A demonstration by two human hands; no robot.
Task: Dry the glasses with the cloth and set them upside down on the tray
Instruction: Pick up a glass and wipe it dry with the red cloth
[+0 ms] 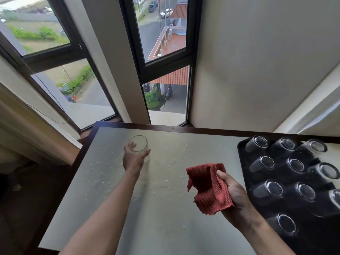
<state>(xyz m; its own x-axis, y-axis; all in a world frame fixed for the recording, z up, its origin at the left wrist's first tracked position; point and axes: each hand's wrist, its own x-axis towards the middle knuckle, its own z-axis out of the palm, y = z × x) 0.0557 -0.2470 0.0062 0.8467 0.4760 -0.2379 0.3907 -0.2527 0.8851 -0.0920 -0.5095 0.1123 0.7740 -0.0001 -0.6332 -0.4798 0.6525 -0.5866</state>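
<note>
Clasping glass (138, 144), left grip (133, 160); right grip (232, 192) clenched on cloth (206, 186); upturned glasses (296, 165) crowd tray (323, 240).

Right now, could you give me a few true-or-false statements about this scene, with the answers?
1. The left hand holds a glass. True.
2. The right hand grips a cloth. True.
3. The cloth is blue. False: it is red.
4. The glasses on the tray stand mouth up. False: they stand upside down.
</note>
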